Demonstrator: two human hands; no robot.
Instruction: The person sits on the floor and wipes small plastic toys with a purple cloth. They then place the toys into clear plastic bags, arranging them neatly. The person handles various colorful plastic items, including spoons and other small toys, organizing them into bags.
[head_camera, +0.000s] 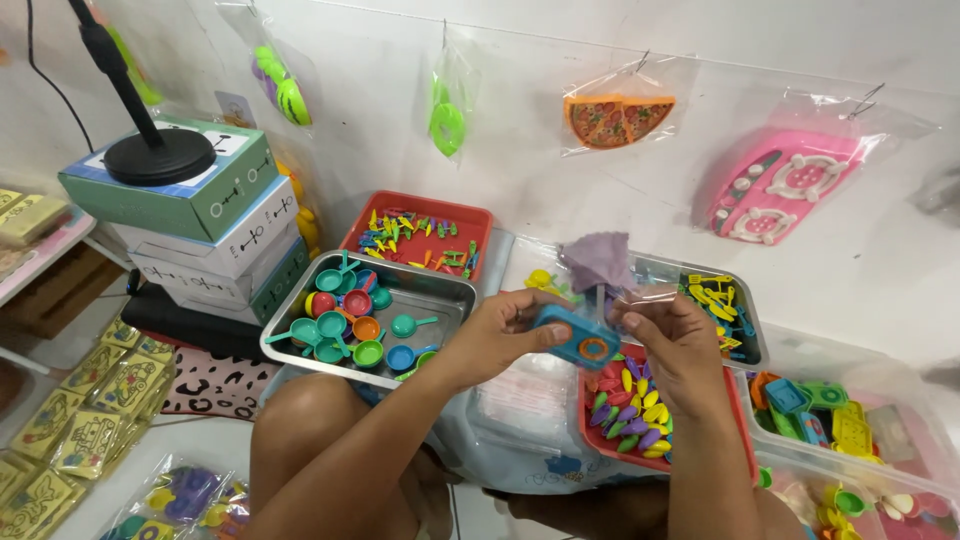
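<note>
Wall (560, 190) ahead is white, with bagged toys hung on it: pink stove (780, 185), pizza slices (617, 117), green pieces (447, 118).

Box stack (205, 215) at far left, a black stand base (158, 156) on top. Yellow packets (85, 420) are spread on the floor by my left knee.

Steel tray (445, 300) sits left of centre, holding small pans in teal, red, orange, green and blue. Red tray (470, 222) behind it holds mixed small utensils. Clear tray (745, 330) right of centre holds yellow and blue bits, with a purple cloth piece (598, 258) just at its left edge. Clear bin (905, 430) at far right holds blue, green and yellow stove toys. A red bin (590, 420) under my right hand holds small yellow, purple and red pieces. Stack of clear bags (525, 405) lies between the steel tray and the red bin.

Left hand (500, 335): closed on the blue toy (578, 338), thumb on its near edge, fingers wrapped behind its left end. The toy is a small blue block with an orange ring on its face, held in the air above the red bin's left edge, between both hands.

Right hand (672, 335): fingers pinched on a clear bag (640, 296) at the toy's right end. Bag is thin and see-through, so I can't tell whether the toy is already partly inside it.
</note>
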